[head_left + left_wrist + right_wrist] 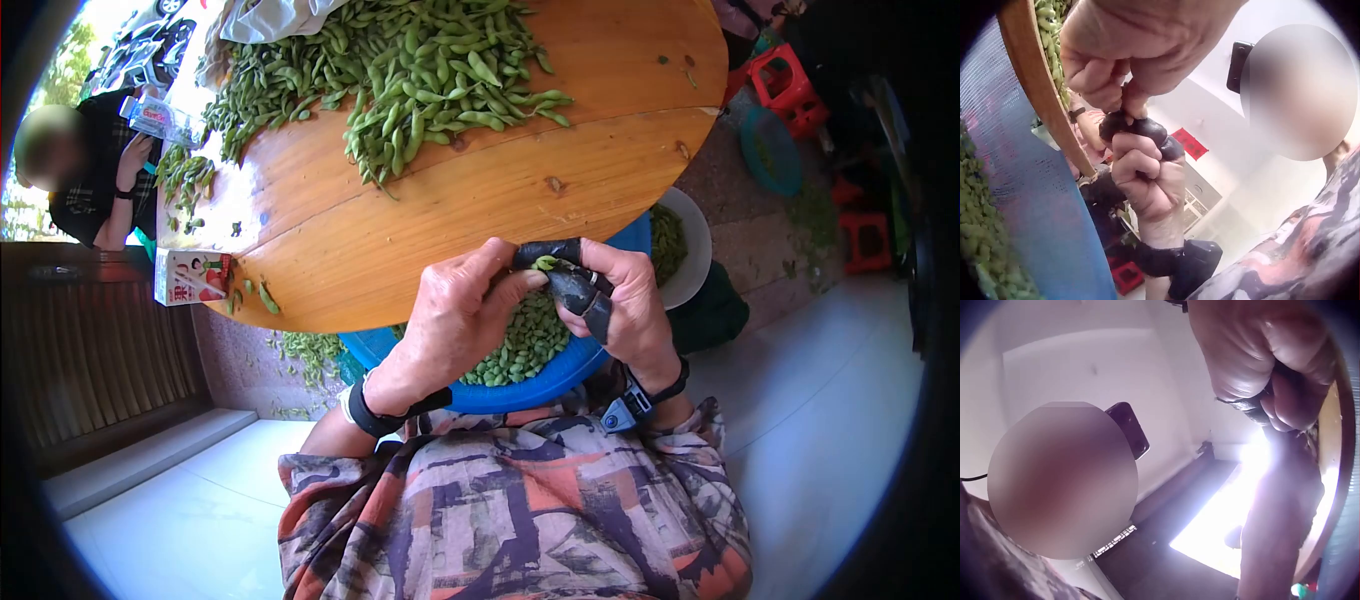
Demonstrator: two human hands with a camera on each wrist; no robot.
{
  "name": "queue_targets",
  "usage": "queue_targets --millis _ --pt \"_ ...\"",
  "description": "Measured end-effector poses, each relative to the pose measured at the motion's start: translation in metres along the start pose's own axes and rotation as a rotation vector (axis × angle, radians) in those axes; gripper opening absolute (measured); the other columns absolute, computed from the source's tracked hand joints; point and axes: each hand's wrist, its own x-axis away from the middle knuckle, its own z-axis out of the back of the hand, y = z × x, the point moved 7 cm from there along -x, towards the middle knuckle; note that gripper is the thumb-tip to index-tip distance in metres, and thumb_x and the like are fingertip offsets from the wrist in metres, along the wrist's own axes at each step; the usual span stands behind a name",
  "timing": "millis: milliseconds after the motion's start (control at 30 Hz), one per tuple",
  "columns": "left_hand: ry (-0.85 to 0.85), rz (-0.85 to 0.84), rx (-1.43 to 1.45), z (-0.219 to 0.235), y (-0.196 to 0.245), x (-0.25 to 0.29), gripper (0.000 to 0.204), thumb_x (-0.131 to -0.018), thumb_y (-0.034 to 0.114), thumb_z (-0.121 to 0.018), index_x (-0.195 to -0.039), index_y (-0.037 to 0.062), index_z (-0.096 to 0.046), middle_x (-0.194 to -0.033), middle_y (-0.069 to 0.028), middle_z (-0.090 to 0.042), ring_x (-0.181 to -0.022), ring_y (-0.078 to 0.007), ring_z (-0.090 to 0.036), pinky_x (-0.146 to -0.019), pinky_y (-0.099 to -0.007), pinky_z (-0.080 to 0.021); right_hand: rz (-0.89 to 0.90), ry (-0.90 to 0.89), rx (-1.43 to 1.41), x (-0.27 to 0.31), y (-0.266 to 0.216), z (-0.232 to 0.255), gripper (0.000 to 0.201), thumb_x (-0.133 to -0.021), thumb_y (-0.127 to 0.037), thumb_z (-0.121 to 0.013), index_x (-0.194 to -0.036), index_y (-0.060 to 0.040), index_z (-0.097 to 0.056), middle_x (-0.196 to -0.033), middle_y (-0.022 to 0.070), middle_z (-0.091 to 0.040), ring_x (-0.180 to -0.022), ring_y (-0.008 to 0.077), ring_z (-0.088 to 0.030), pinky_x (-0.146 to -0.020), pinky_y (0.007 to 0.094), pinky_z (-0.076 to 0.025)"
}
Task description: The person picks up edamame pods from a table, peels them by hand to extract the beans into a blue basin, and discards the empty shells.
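Observation:
Over a blue basin [560, 380] of shelled green beans [525, 345], my two hands meet on one green pod [545, 263]. My left hand [520, 275] pinches it from the left with thumb and fingers. My right hand [575, 285], with black covers on its fingers [597, 315], grips it from the right. In the left wrist view the left hand [1125, 94] curls above the right hand [1141, 144], and the pod is hidden between them. The right wrist view shows only the right hand [1279, 394] curled tight against bright light.
A round wooden table [400, 230] beyond the basin bears a large pile of green pods [400, 60] and a small carton [190, 277] at its left edge. A white bowl [690, 250] holding green stuff sits to the right. Another person [90, 170] sits far left. Red stools [790, 85] stand on the floor.

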Motion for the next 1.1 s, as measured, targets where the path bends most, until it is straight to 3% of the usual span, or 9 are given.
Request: queue_targets --millis 100,200,267,467,700,833,967,1033,1100 --pt "0.018 -0.105 -0.107 -0.002 0.005 0.002 0.013 -0.091 0.005 -0.063 -0.098 0.0002 -0.054 -0.074 -0.0214 -0.059 -0.067 -0.0433 -0.059 -0.055 -0.0440 -0.046 0.047 0.069 0.101 -0.001 -0.007 -0.006 0.015 -0.091 -0.006 -0.058 -0.100 0.0010 -0.066 -0.069 -0.0021 -0.058 -0.064 0.0034 -0.052 -0.057 0.0216 -0.042" --pt "0.063 -0.107 -0.054 0.000 -0.002 0.004 0.011 -0.098 0.010 -0.056 -0.100 -0.0003 -0.056 -0.064 -0.0131 -0.053 -0.053 -0.0247 -0.051 -0.053 -0.0330 -0.043 0.087 0.114 0.189 -0.002 -0.007 -0.005 0.012 -0.088 -0.003 -0.057 -0.096 0.0025 -0.064 -0.072 0.0022 -0.059 -0.068 0.0066 -0.053 -0.061 0.0240 -0.044" --pt "-0.094 0.157 0.207 -0.007 -0.017 0.006 0.015 -0.102 0.014 -0.051 -0.105 -0.0003 -0.056 -0.065 -0.0043 -0.052 -0.054 -0.0120 -0.048 -0.051 -0.0276 -0.041 0.088 0.116 0.223 -0.002 -0.001 -0.005 0.011 -0.085 0.000 -0.057 -0.094 0.0032 -0.063 -0.073 0.0053 -0.059 -0.069 0.0087 -0.053 -0.063 0.0254 -0.045" --pt "-0.117 0.351 0.466 -0.019 -0.025 0.009 0.020 -0.103 0.015 -0.045 -0.110 -0.0010 -0.055 -0.067 0.0034 -0.048 -0.058 -0.0041 -0.040 -0.050 -0.0206 -0.034 0.461 0.212 0.603 0.001 -0.022 -0.016 0.033 -0.068 0.005 -0.053 -0.100 0.0027 -0.061 -0.086 0.0187 -0.058 -0.078 0.0403 -0.060 -0.069 0.0401 -0.050" --pt "0.007 0.349 0.467 -0.023 -0.024 0.012 0.022 -0.101 0.012 -0.042 -0.113 -0.0014 -0.056 -0.070 0.0048 -0.047 -0.059 -0.0041 -0.040 -0.051 -0.0207 -0.034 0.480 0.210 0.588 -0.001 -0.021 -0.010 0.025 -0.071 0.004 -0.058 -0.095 0.0028 -0.061 -0.079 0.0162 -0.057 -0.071 0.0346 -0.059 -0.064 0.0355 -0.047" --pt "-0.114 0.386 0.788 -0.036 -0.025 0.016 0.024 -0.104 0.016 -0.042 -0.115 -0.0011 -0.054 -0.073 0.0025 -0.045 -0.062 -0.0059 -0.041 -0.054 -0.0210 -0.035 0.116 0.142 0.118 0.005 0.000 0.008 0.028 -0.090 -0.020 -0.056 -0.106 0.0009 -0.067 -0.079 0.0040 -0.063 -0.058 0.0071 -0.052 -0.054 0.0222 -0.042" --pt "-0.429 -0.116 0.301 -0.030 -0.002 0.024 0.018 -0.092 0.006 -0.058 -0.108 0.0010 -0.062 -0.093 -0.0088 -0.064 -0.086 -0.0259 -0.063 -0.077 -0.0349 -0.050 0.288 0.335 0.038 0.035 -0.015 0.069 0.034 -0.094 -0.027 -0.051 -0.107 0.0008 -0.066 -0.076 -0.0006 -0.060 -0.055 -0.0002 -0.047 -0.051 0.0151 -0.036" --pt "-0.446 -0.214 0.219 -0.017 0.007 0.023 0.018 -0.088 0.004 -0.060 -0.105 0.0013 -0.064 -0.100 -0.0111 -0.066 -0.093 -0.0306 -0.064 -0.082 -0.0373 -0.051 0.019 0.502 0.259 0.053 -0.004 0.127 0.029 -0.089 -0.012 -0.051 -0.109 0.0046 -0.064 -0.076 0.0059 -0.063 -0.059 0.0083 -0.054 -0.053 0.0240 -0.043" --pt "-0.493 -0.243 0.130 0.001 0.016 0.017 0.017 -0.084 0.001 -0.062 -0.101 0.0013 -0.066 -0.105 -0.0139 -0.067 -0.103 -0.0352 -0.063 -0.090 -0.0400 -0.051 0.080 0.642 1.096 0.059 -0.021 0.152 0.035 -0.079 0.005 -0.047 -0.111 0.0066 -0.062 -0.076 0.0140 -0.063 -0.067 0.0199 -0.059 -0.065 0.0334 -0.049"
